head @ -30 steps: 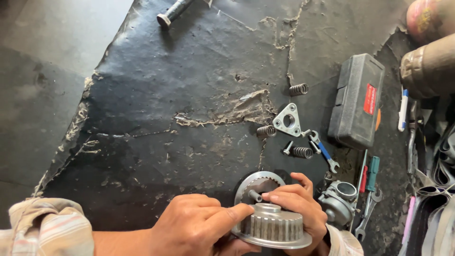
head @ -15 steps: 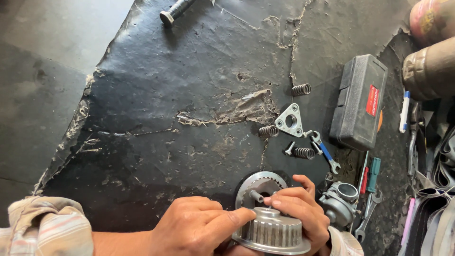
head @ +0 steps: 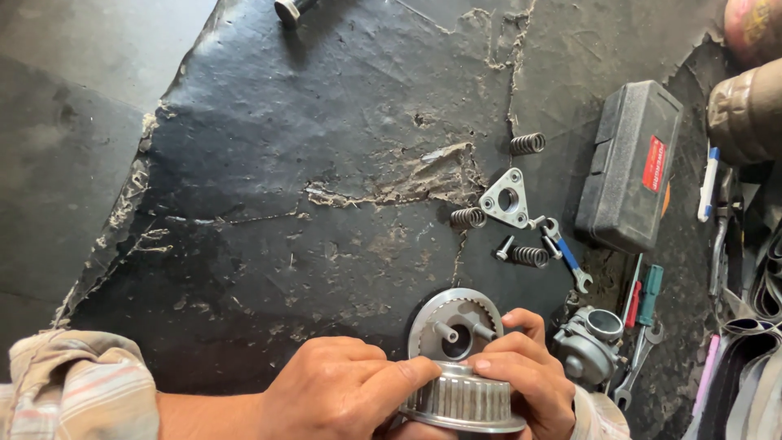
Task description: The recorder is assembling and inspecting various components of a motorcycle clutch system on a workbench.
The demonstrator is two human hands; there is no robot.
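Note:
Both of my hands grip a round, toothed metal hub (head: 464, 401) at the bottom of the view. My left hand (head: 330, 393) wraps its left side with the thumb across the top. My right hand (head: 525, 375) holds its right side, fingers curled over the rim. Just behind the hub lies a toothed metal disc (head: 453, 324) with short posts standing up from it, flat on the torn black mat (head: 326, 179).
A triangular metal plate (head: 505, 198), three coil springs (head: 528, 143) (head: 467, 217) (head: 529, 256), a small blue-handled spanner (head: 566, 254), a dark tool case (head: 629, 165), a carburettor (head: 588, 346), screwdrivers (head: 643, 293) and a spanner (head: 635, 367) lie to the right. A metal handle (head: 292, 8) lies at top.
The hub and both hands have shifted slightly lower and closer to me; the grip is unchanged.

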